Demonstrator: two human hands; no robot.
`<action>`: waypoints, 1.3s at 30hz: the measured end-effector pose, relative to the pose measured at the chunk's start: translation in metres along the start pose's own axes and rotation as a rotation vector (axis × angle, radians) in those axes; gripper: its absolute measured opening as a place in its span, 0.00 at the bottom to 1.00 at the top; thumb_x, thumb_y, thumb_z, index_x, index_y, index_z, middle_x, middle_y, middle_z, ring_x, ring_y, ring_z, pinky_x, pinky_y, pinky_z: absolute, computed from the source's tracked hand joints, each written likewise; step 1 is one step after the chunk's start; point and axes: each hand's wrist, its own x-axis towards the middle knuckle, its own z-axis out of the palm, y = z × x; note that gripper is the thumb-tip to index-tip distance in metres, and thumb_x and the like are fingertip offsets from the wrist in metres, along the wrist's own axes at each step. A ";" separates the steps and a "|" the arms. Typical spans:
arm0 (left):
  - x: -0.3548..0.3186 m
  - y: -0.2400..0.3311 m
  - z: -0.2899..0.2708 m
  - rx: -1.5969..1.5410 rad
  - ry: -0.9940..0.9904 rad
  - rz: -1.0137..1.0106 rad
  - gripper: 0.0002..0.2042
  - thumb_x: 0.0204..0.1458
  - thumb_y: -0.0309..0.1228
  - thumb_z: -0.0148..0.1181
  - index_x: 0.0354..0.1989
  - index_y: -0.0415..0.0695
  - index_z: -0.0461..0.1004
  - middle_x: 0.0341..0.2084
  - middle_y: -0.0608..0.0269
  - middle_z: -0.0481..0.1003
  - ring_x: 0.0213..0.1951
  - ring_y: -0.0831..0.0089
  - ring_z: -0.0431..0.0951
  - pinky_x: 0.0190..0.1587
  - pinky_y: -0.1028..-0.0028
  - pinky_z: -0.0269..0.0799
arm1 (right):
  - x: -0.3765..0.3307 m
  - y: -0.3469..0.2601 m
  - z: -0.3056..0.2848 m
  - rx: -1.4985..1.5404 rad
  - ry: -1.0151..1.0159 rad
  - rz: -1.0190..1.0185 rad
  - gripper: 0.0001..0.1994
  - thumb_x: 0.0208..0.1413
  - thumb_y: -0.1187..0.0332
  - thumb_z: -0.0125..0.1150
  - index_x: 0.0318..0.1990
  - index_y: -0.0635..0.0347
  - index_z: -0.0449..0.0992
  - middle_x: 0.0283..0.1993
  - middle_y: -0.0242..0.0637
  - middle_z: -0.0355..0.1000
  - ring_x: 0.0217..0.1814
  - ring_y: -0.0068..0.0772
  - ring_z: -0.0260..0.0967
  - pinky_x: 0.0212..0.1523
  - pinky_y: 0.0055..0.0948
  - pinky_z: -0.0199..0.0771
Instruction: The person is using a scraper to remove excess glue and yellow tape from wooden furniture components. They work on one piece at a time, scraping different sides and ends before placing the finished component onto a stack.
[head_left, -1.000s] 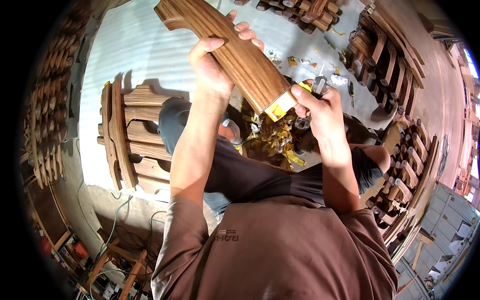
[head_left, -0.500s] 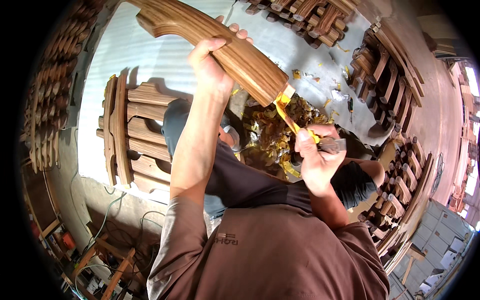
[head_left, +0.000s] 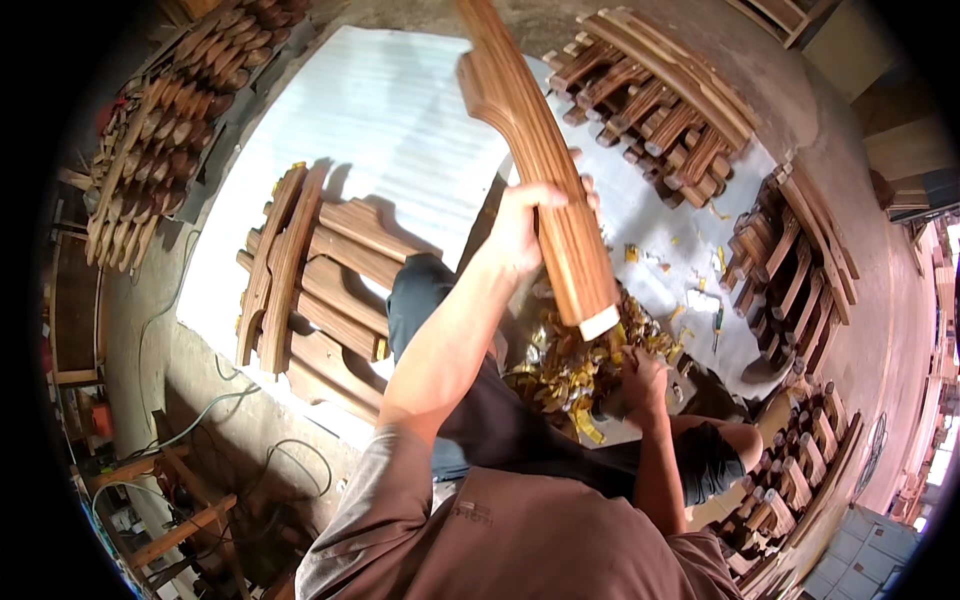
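My left hand [head_left: 522, 225] is wrapped round a long, curved brown wooden furniture part [head_left: 575, 250], raised at a slant above my lap. The part's lower end carries a pale, squared tenon [head_left: 599, 323], with no tape on it. Its upper end runs past the top of the picture. Low to the right, my right hand [head_left: 643, 382] is closed beside a heap of crumpled yellow-brown tape scraps [head_left: 560, 370]. What its fingers hold is too small and shaded to make out.
A white sheet [head_left: 370, 100] covers the floor. Stacked wooden parts [head_left: 290, 270] lie left of my knee. More stacks stand at the far right [head_left: 650, 110], right [head_left: 800, 260] and near right [head_left: 800, 460]. A screwdriver [head_left: 717, 325] lies on the sheet. Cables [head_left: 215, 405] run at lower left.
The yellow tape strip has come off the part's end. My right hand has dropped to the scrap heap. The wooden part has swung more upright, and my view has shifted.
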 end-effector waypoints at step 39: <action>0.000 -0.042 0.000 0.694 0.049 0.165 0.30 0.49 0.17 0.66 0.62 0.38 0.63 0.47 0.57 0.73 0.46 0.66 0.77 0.52 0.63 0.77 | 0.015 -0.060 -0.059 0.538 0.176 -0.149 0.15 0.52 0.63 0.71 0.43 0.63 0.81 0.47 0.44 0.77 0.47 0.43 0.77 0.48 0.35 0.77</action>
